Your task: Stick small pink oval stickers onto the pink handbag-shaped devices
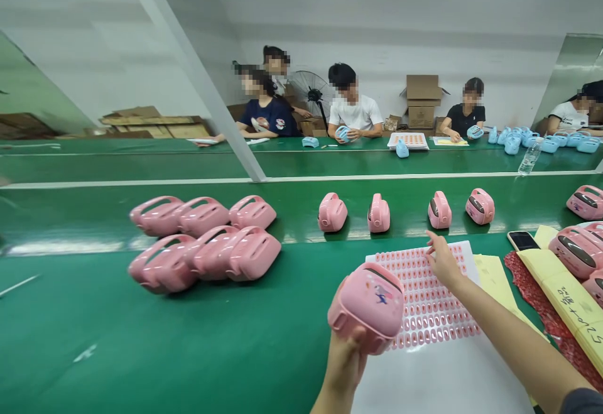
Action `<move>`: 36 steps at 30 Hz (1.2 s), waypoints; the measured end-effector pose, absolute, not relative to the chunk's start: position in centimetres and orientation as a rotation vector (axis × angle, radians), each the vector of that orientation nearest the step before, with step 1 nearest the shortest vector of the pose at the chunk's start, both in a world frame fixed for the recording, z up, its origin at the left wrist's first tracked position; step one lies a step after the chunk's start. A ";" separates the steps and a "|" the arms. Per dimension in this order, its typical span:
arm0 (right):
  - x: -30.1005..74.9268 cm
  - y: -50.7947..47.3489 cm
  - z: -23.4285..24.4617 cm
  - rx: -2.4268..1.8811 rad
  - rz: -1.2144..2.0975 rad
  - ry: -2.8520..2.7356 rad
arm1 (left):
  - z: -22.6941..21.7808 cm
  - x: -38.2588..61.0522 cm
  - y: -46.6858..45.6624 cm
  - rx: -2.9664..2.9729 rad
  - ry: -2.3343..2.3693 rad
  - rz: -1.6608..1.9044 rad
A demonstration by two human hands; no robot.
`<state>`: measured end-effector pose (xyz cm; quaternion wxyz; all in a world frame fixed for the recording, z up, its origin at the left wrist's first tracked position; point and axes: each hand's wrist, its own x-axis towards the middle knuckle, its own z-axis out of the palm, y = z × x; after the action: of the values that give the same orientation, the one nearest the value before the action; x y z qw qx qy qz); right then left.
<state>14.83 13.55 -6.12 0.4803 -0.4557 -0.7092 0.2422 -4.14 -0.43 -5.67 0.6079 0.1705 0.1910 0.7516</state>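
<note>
My left hand (346, 354) is closed round the underside of a pink plastic toy case (370, 301), held up above the near edge of the green belt. My right hand (440, 260) reaches forward to a white sticker sheet (424, 304) covered with rows of small pink labels. Its fingertips are pinched together at the sheet's far edge, on a label too small to make out clearly.
Several pink cases (202, 241) lie clustered on the green belt (94, 313) at left; others (379, 213) stand in a row further back. More pink cases (577, 250), a phone (522, 240) and yellow paper (565, 288) lie at right. People work with blue cases (511, 141) across the far belt.
</note>
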 end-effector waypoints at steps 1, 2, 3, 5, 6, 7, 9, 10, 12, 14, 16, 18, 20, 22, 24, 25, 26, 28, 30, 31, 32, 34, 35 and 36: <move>14.7 13.0 -4.9 -1.101 0.669 -1.694 | -5.6 -4.3 -0.4 0.477 0.541 1.787; 14.6 12.2 -3.4 -1.079 0.767 -1.665 | -5.4 -4.4 -0.3 0.576 0.644 1.830; 14.4 11.2 -1.7 -1.033 0.948 -1.620 | -5.1 -4.6 -0.2 0.678 0.732 1.841; 14.0 9.0 1.6 -0.871 1.291 -1.623 | -4.5 -4.9 -0.1 0.815 0.811 1.773; 13.8 7.9 3.0 -0.808 1.380 -1.665 | -4.1 -5.1 0.1 0.846 0.808 1.722; 13.6 6.9 4.3 -0.781 1.410 -1.713 | -3.9 -5.3 0.2 0.850 0.789 1.674; 13.2 5.3 5.8 -0.785 1.378 -1.794 | -3.6 -5.6 0.4 0.790 0.736 1.619; 13.0 4.8 6.1 -0.809 1.342 -1.817 | -3.6 -5.7 0.5 0.754 0.714 1.607; 12.8 4.4 6.2 -0.863 1.286 -1.842 | -3.6 -5.7 0.6 0.727 0.694 1.574; 12.8 4.3 6.0 -0.893 1.274 -1.870 | -3.7 -5.6 0.6 0.744 0.700 1.553; 12.8 4.3 5.9 -0.899 1.277 -1.895 | -3.6 -5.4 0.6 0.810 0.732 1.545; 12.9 4.2 5.9 -0.904 1.255 -1.900 | -3.2 -5.3 0.5 0.939 0.788 1.532; 12.8 3.9 5.9 -0.910 1.207 -1.893 | -2.7 -5.1 0.4 1.076 0.844 1.514; 12.8 3.6 5.7 -0.912 1.152 -1.885 | -2.3 -5.0 0.4 1.159 0.871 1.516; 12.7 3.3 5.2 -0.910 1.081 -1.879 | -2.0 -5.0 0.3 1.195 0.854 1.542; 12.7 3.1 4.8 -0.902 1.036 -1.879 | -1.9 -5.0 0.3 1.204 0.832 1.557; 12.7 3.0 4.5 -0.882 0.982 -1.885 | -1.9 -5.0 0.3 1.214 0.810 1.571; 12.7 2.8 3.9 -0.811 0.857 -1.922 | -1.9 -5.0 0.3 1.298 0.801 1.569; 12.8 2.7 3.4 -0.727 0.717 -1.978 | -2.0 -5.0 0.2 1.474 0.846 1.534; 12.9 2.6 3.3 -0.691 0.644 -2.007 | -2.0 -4.9 0.2 1.568 0.875 1.512; 13.0 2.4 3.2 -0.663 0.570 -2.033 | -2.0 -4.9 0.1 1.639 0.898 1.496; 13.1 2.0 3.1 -0.619 0.429 -2.087 | -2.1 -4.9 0.1 1.652 0.918 1.496; 13.1 1.7 3.0 -0.595 0.362 -2.120 | -2.3 -5.0 0.1 1.615 0.914 1.503; 13.3 1.4 2.9 -0.569 0.297 -2.158 | -2.5 -5.0 0.1 1.599 0.905 1.503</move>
<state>13.25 1.38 2.92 0.4307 -0.2280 -0.8651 0.1191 -5.04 0.14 -2.48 0.3745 0.6246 0.3533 0.5872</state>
